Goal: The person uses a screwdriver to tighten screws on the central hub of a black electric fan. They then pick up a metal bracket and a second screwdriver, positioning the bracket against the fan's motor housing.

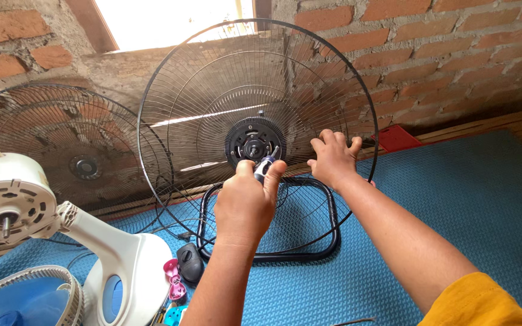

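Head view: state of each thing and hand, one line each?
Round fan grille: upright, steadied from its right side.
Screwdriver: tip at the grille's hub.
Left hand: closed on screwdriver.
Right hand: fingers spread on the grille wires.
Second grille: leaning on the brick wall.
White fan motor: blade off, shaft bare.

Blue textured mat [454,217] covers the surface. On it: black rounded-square tube frame [333,232], white fan body [125,265] at left, black mouse-shaped item [190,262], pink clip [175,281], blue-and-white fan guard [28,296] lower left, thin black cables [170,228].
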